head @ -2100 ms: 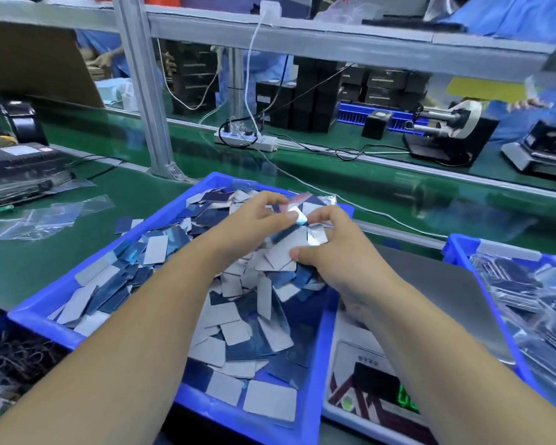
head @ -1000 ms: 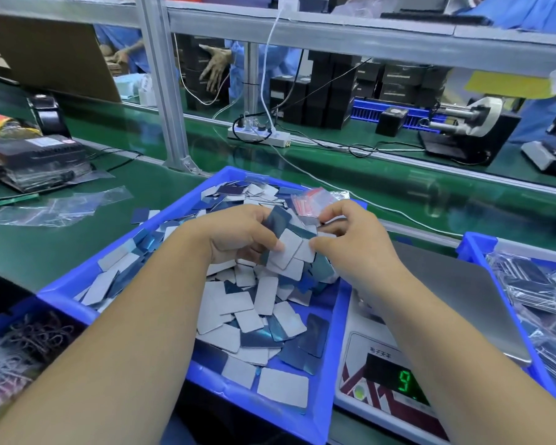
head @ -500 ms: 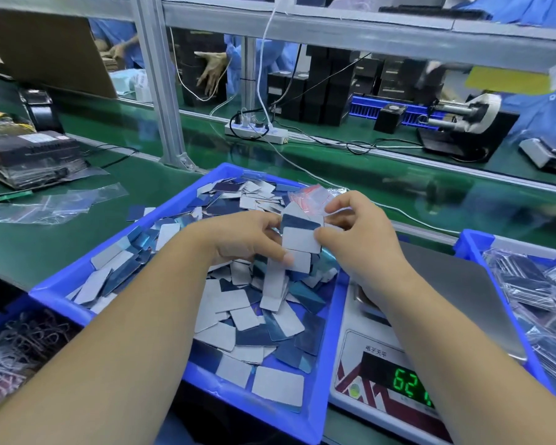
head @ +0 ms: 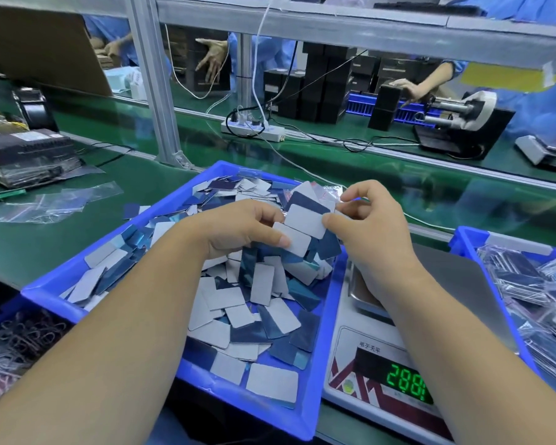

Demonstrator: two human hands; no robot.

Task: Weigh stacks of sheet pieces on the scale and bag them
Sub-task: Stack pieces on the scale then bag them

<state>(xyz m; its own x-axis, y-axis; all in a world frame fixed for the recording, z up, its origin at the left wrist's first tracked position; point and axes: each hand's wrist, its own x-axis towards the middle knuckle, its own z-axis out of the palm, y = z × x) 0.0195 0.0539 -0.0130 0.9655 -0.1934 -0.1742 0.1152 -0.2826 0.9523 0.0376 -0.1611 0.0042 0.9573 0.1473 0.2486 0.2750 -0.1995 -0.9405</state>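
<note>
Both the left hand (head: 238, 229) and right hand (head: 369, 220) pinch a fanned stack of sheet pieces (head: 305, 223) over the blue tray (head: 45, 293). The scale (head: 463, 284) lies just right, nearer the right hand.

Single view, head-worn, wide-angle. Looks forward and down from the person's own eye line onto the green bench (head: 45, 239). Both forearms enter from the bottom edge; left hand (head: 238, 228) and right hand (head: 371, 226) meet near frame centre, close to the lens. Blue tray (head: 45, 292) lies directly below, scale (head: 376, 390) at lower right. Far side of the line fills the top. Straight rails bow at the edges.
</note>
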